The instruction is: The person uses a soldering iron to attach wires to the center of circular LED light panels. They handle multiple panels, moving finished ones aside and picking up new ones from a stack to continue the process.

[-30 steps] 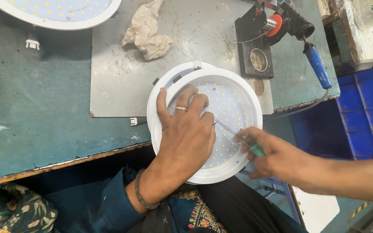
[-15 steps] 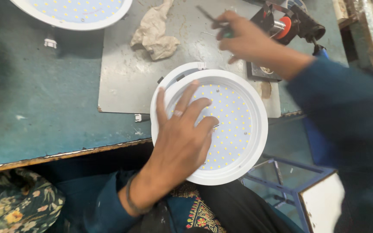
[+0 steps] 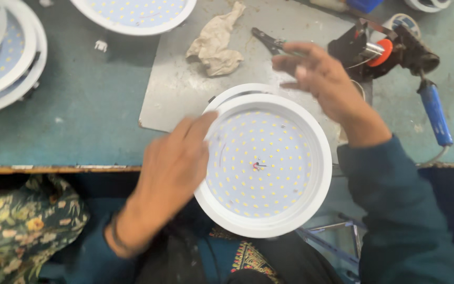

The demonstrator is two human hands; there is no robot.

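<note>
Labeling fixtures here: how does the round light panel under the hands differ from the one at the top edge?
The near light panel overhangs the table's front edge, fully in view; the far light panel lies on the teal table, cropped by the frame. The left hand touches the near one; nothing touches the far one. Both are white-rimmed with dotted faces.

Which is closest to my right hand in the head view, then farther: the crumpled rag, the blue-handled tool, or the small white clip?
From the right hand:
1. crumpled rag, to its left on the metal sheet.
2. blue-handled tool, off to its right.
3. small white clip, far left on the table.
</note>
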